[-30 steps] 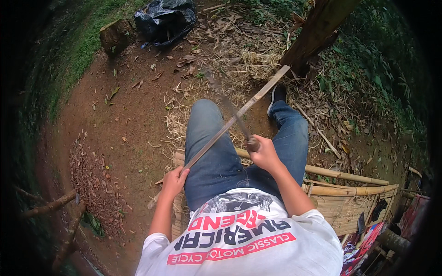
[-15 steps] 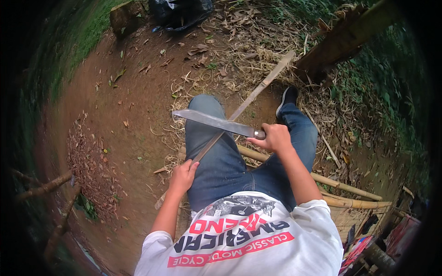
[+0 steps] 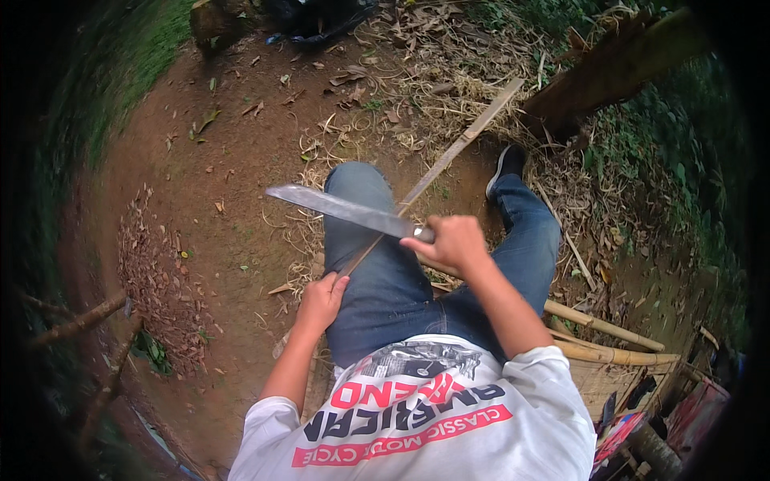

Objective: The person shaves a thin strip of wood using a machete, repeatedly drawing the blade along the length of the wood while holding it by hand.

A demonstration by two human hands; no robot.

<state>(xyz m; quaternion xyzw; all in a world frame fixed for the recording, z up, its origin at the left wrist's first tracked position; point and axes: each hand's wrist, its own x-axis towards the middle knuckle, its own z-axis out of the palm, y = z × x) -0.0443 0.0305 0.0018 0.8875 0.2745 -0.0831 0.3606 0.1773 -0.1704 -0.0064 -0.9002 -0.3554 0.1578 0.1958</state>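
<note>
Brown soil [image 3: 216,264] spreading around knee [image 3: 358,178]. Thin wooden strip [image 3: 455,151] passing right of knee, seeming light, stiff, inviting grip at near end. Left hand [image 3: 322,301] clasping strip bodyward of knee; right hand [image 3: 455,242] clasping knife [image 3: 337,208] by handle.

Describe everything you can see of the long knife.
The long knife has a grey, metal-looking blade with pale streaks and a slanted tip, and a bright collar where the blade meets a dark handle. The right hand grips the handle, hiding most of it. The blade points toward the picture's left, slightly upward, crossing over a narrow wooden-looking strip above the left leg. Whether its edge bites into the strip cannot be told.
</note>
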